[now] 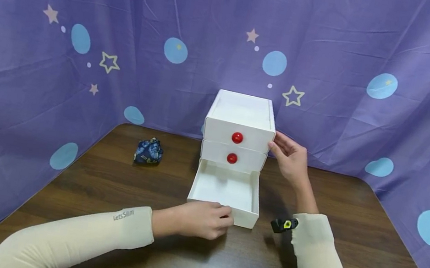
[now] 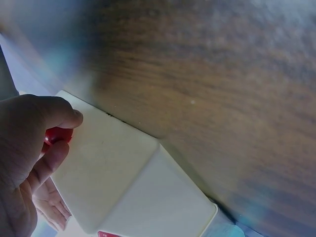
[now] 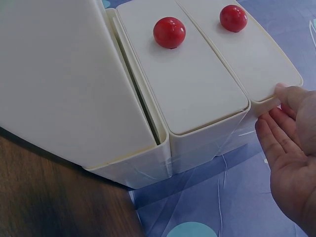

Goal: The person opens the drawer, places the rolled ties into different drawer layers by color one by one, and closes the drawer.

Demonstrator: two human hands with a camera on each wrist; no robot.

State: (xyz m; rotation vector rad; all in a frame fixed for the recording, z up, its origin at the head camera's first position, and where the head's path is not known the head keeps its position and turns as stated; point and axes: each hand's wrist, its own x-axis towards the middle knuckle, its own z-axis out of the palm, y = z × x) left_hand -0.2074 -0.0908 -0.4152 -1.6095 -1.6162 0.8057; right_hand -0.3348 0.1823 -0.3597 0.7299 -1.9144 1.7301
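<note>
A white drawer unit (image 1: pixel 243 110) with three stacked drawers stands at the back of the table. Its bottom drawer (image 1: pixel 244 218) is pulled far out, and nothing lies inside it. My left hand (image 1: pixel 202 220) is at that drawer's front, where thumb and fingers pinch a round red knob (image 2: pixel 58 134). The upper two drawers are closed, each with its own red knob (image 3: pixel 169 32). With thumb on the front edge and fingers along the side, my right hand (image 1: pixel 291 160) steadies the unit at its top right corner.
A crumpled dark blue patterned cloth bundle (image 1: pixel 149 151) lies on the brown wooden table (image 1: pixel 106 192), left of the unit. Purple curtain (image 1: pixel 215 18) with stars and dots hangs close behind the unit and along both sides.
</note>
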